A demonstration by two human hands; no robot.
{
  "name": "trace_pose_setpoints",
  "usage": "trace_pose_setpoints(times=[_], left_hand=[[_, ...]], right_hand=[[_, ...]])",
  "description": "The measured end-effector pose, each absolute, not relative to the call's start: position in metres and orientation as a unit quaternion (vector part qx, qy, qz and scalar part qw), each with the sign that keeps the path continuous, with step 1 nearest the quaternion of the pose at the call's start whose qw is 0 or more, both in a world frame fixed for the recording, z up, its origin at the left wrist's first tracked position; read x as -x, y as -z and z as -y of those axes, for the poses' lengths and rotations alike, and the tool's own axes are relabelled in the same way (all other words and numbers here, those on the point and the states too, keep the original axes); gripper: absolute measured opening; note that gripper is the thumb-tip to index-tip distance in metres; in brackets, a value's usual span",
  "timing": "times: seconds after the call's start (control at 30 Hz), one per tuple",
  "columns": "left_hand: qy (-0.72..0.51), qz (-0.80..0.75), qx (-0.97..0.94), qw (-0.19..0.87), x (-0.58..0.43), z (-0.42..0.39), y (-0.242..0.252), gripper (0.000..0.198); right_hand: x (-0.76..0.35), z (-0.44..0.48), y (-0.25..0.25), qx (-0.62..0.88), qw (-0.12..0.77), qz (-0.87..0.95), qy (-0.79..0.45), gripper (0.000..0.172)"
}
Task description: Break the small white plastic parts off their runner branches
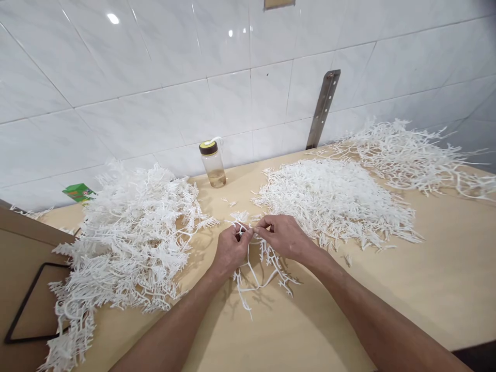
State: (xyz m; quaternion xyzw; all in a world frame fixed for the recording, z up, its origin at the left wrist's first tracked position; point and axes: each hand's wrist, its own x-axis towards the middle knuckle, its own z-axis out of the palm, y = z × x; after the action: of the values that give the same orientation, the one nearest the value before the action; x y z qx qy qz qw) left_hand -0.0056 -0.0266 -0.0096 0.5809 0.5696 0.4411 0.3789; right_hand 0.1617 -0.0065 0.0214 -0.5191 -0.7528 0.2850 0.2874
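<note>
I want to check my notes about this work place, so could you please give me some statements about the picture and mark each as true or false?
1. The left hand and the right hand meet at a white branch. True.
2. A bottle stands upright on the table. True.
3. The bottle is full to the top. False: the liquid fills only its lower part.
4. The right hand is holding the bottle. False: its fingertips are at the white branch.
5. All the white pieces lie in one single pile. False: there is a left pile, a middle pile and a far-right pile.
</note>
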Motion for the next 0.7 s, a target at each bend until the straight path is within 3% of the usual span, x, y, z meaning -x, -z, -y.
trace_pose_setpoints(times=[0.27, 0.47, 0.7], left_hand=[[-0.462, -0.558, -0.565, 0.394, 0.005, 0.028, 0.010, 0.028], [-0.437, -0.577, -0.589, 0.359, 0.006, 0.028, 0.006, 0.029], [-0.440, -0.603, -0.574, 0.337, 0.007, 0.022, 0.002, 0.022]], right_hand=[[-0.165, 0.002, -0.014, 0.513, 0.262, 0.760, -0.301, 0.024], [-0.160, 0.007, -0.011, 0.500, 0.291, 0.763, -0.287, 0.016], [-0.143, 0.016, 0.005, 0.412, 0.348, 0.836, -0.105, 0.019]])
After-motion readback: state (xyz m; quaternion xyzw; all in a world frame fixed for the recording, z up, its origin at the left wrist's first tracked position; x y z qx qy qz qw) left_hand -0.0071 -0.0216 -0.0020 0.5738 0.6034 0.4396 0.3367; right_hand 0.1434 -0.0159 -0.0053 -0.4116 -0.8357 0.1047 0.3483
